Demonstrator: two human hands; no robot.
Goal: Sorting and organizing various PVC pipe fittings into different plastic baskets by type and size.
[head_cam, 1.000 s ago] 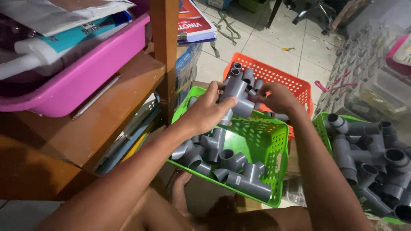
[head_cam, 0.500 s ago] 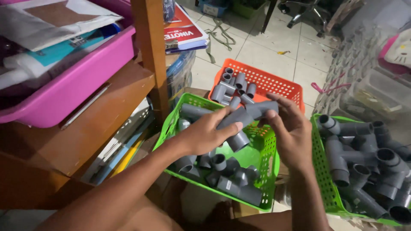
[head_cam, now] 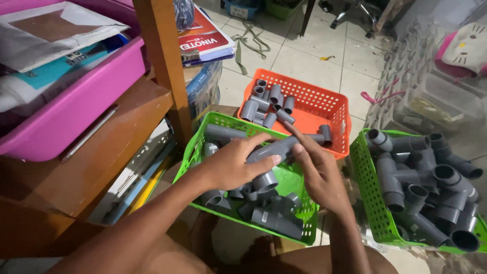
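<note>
Green basket [head_cam: 195, 147]: grey fittings, nearest | left hand [head_cam: 231, 165] + right hand [head_cam: 317, 170]: fingers grasping pipe piece [head_cam: 276, 149], now lower and level over basket | right green basket [head_cam: 365, 177]: larger fittings | orange basket [head_cam: 324, 99]: short pipes, farthest

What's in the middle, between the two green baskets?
In the head view, the right hand and its forearm fill the gap between the left green basket and the right green basket.

Tiled floor [head_cam: 324, 45] under three baskets [head_cam: 304, 104]
</note>
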